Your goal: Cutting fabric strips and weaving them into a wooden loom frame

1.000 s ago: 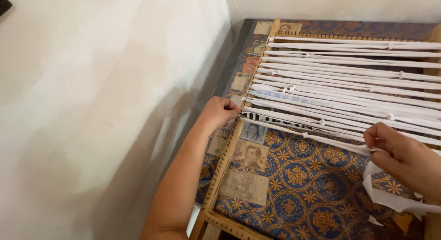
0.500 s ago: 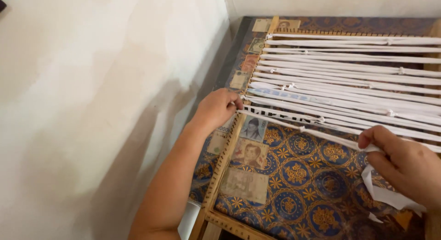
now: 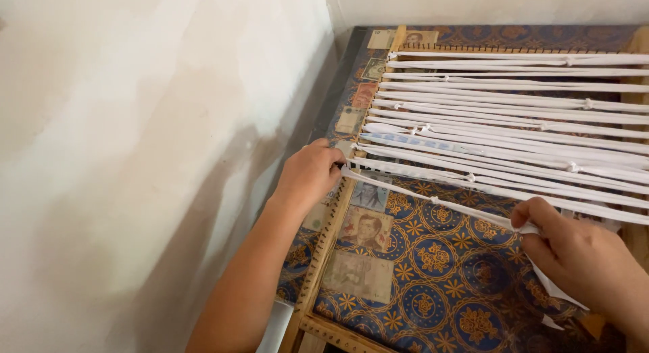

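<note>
I see my left hand closed over the left rail of the pale wooden weaving frame, fingers pinching the near end of a long white fabric strip; my right hand is curled shut on the same strip's other end, which runs taut and slanted across the frame; beyond it lie many stretched white strips; beneath is a blue tabletop patterned with gold medallions and old banknotes.

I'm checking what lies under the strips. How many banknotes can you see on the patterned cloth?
8: top corner pair, four down the frame's left rail, two below the white strips. More may be hidden.
</note>
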